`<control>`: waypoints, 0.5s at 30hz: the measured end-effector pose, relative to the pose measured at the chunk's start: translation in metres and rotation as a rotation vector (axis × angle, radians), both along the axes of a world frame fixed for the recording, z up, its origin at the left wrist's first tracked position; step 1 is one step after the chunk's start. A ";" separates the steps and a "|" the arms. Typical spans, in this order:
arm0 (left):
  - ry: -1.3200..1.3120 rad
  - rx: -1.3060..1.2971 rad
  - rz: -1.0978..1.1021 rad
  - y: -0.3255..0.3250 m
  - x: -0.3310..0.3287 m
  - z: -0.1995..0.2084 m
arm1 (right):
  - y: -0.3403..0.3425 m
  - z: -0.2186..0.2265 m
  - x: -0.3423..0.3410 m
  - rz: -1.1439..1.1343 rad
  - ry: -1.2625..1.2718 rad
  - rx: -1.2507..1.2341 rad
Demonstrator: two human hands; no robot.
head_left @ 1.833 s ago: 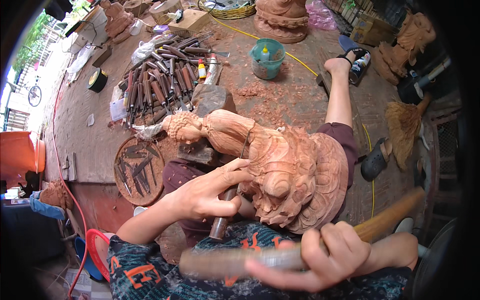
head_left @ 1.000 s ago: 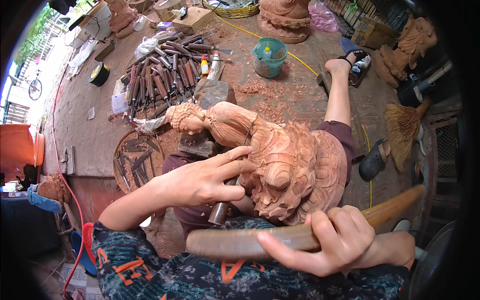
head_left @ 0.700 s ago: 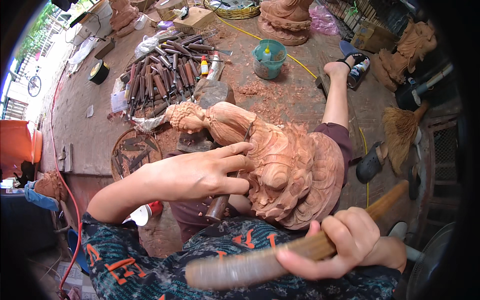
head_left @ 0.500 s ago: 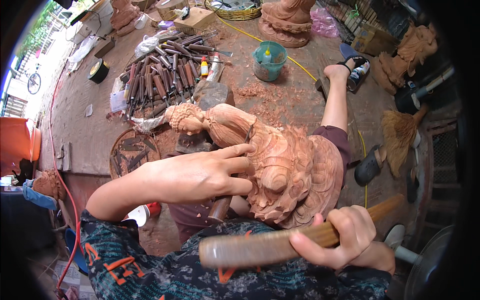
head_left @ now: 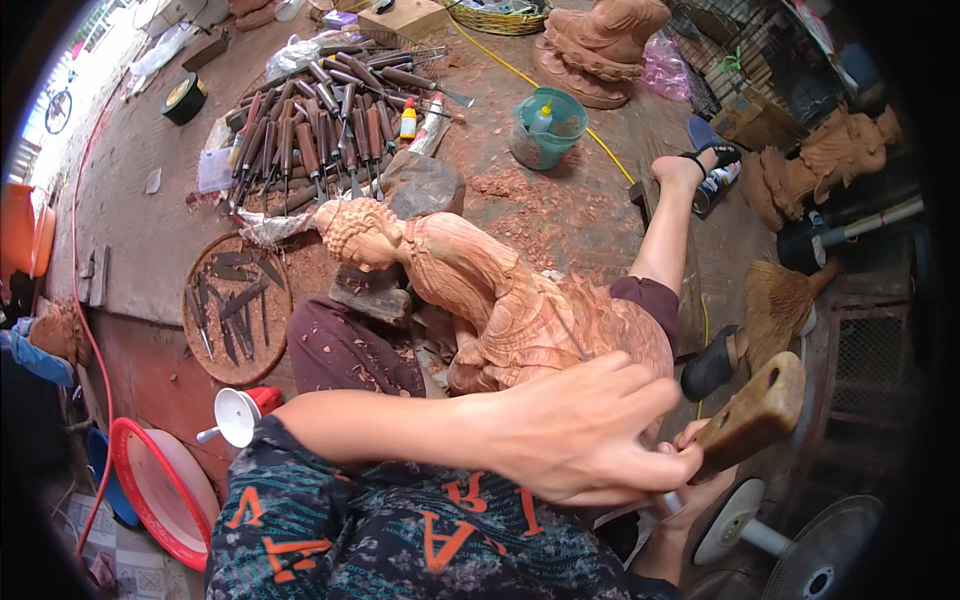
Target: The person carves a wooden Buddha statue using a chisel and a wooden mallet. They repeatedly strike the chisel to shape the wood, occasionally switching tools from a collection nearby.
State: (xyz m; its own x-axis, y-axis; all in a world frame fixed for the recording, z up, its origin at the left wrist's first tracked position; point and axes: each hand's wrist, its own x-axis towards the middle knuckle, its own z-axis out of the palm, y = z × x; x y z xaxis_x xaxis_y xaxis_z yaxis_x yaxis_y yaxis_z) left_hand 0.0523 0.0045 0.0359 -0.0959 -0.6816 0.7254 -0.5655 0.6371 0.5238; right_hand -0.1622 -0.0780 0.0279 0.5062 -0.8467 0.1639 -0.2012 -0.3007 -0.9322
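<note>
Now, lying across the lap, head toward ten o'clock: wooden statue [head_left: 500, 300], reddish and finely carved. Looks heavy and rigid, with fragile detail at the face and folds; best gripped at the broad base, judging by its bulk. Left hand [head_left: 585, 435] reaching across at four o'clock of the statue, fingers curled, seemingly pinching a chisel [head_left: 672, 503] whose metal ferrule barely peeks out. Right hand [head_left: 700, 480] mostly hidden beneath, apparently clasping the wooden mallet [head_left: 750, 415]; cannot tell how tightly. Up at twelve o'clock, a spread of carving chisels [head_left: 320, 130] and a teal bucket [head_left: 545, 125].
</note>
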 end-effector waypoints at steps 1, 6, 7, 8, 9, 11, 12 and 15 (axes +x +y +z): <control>-0.013 -0.075 0.052 -0.014 -0.003 -0.007 | 0.000 -0.001 0.002 -0.046 -0.065 0.056; -0.133 -0.196 0.309 -0.041 0.002 -0.023 | -0.006 -0.004 0.003 -0.145 0.053 -0.058; -0.095 -0.197 0.317 -0.042 0.001 -0.025 | -0.013 -0.010 -0.006 -0.126 0.090 -0.068; -0.058 -0.198 0.325 -0.042 0.000 -0.027 | -0.020 -0.011 -0.013 -0.037 0.155 -0.114; -0.020 -0.197 0.331 -0.043 -0.001 -0.028 | -0.021 -0.012 -0.014 -0.019 0.173 -0.119; 0.003 -0.236 0.369 -0.043 -0.001 -0.030 | -0.022 -0.014 -0.017 0.018 0.211 -0.129; 0.012 -0.255 0.388 -0.043 0.000 -0.030 | -0.022 -0.015 -0.016 0.012 0.199 -0.141; 0.027 -0.284 0.412 -0.041 0.002 -0.025 | -0.013 -0.011 0.003 -0.064 0.081 -0.143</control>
